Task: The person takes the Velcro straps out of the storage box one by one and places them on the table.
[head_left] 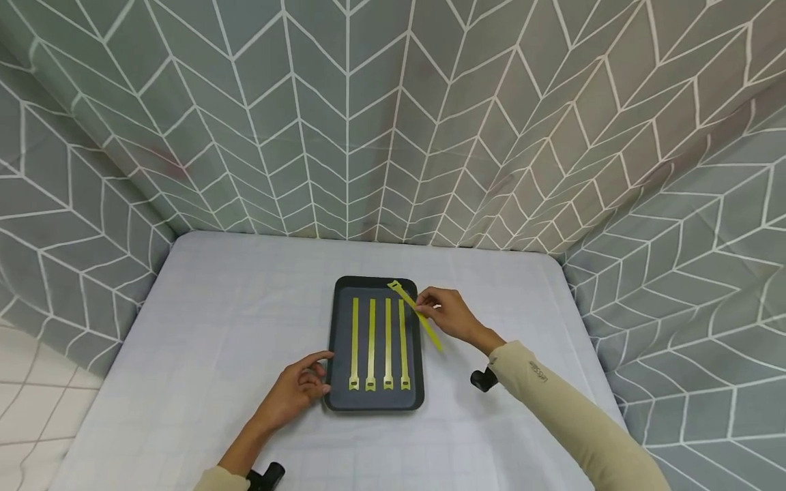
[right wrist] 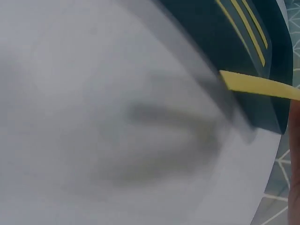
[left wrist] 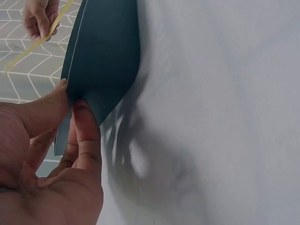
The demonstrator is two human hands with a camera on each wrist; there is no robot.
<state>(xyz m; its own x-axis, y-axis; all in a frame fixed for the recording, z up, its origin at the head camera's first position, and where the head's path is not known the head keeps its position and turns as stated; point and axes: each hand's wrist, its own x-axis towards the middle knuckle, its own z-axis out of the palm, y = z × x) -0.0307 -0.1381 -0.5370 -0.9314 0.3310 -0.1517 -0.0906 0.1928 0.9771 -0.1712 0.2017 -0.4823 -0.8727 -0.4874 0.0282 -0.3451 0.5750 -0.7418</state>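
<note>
right hand [head_left: 447, 311] pinched a yellow-green strap [head_left: 415, 311] btwn thumb & fingers, held it slanted over the far right corner of the dark tray [head_left: 334, 341]; its looped end sat above the tray's far rim, tail end stuck out past the right edge twd the wrist. in the right wrist view the strap's end [right wrist: 258, 85] crossed the tray's edge, rest blurred. left hand [head_left: 301, 387] was at the tray's near left edge, thumb [left wrist: 47, 110] & a fingertip pinching the rim, other fingers curled; left wrist view showed that grip close up, w/ the right hand [left wrist: 41, 18] & strap far off at top. four more straps [head_left: 379, 343] lay flat inside the tray, side by side, parallel, looped ends twd the person, apart from both hands. tray sat mid worktop [head_left: 215, 327] on a pale grey cloth. grey chevron-pattern curtain [head_left: 393, 116] hung round three sides.
</note>
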